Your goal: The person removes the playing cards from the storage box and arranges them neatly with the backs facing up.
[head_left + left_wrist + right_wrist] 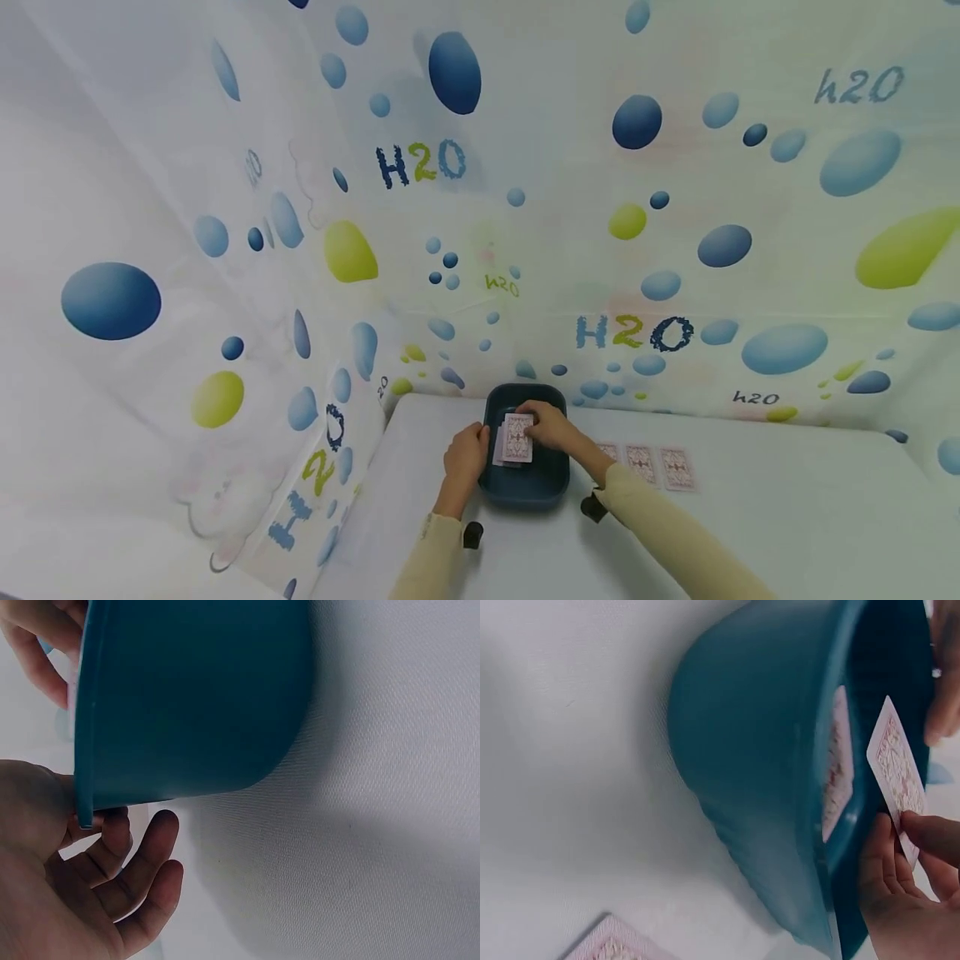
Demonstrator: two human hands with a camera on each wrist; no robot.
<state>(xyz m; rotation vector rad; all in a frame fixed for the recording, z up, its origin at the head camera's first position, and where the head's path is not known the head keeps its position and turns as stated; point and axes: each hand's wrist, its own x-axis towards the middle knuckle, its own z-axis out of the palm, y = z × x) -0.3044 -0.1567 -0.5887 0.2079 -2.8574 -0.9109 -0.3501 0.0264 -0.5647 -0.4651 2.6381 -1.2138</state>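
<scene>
A dark teal plastic basin [525,497] stands on the white table. My left hand [466,455] grips its left rim, the thumb over the edge and the fingers along the outer wall [195,697]. Above the basin's inside, my right hand [553,427] pinches a playing card [517,437], its red-patterned back facing up. In the right wrist view the thumb and fingers hold this card [897,769] by one end. Another card [838,765] lies lower inside the basin, partly hidden by the rim.
Several playing cards [678,468] lie back up in a row on the table, right of the basin, the nearest partly behind the right forearm. A white cloth with blue and green drops [637,333] hangs behind and at the left.
</scene>
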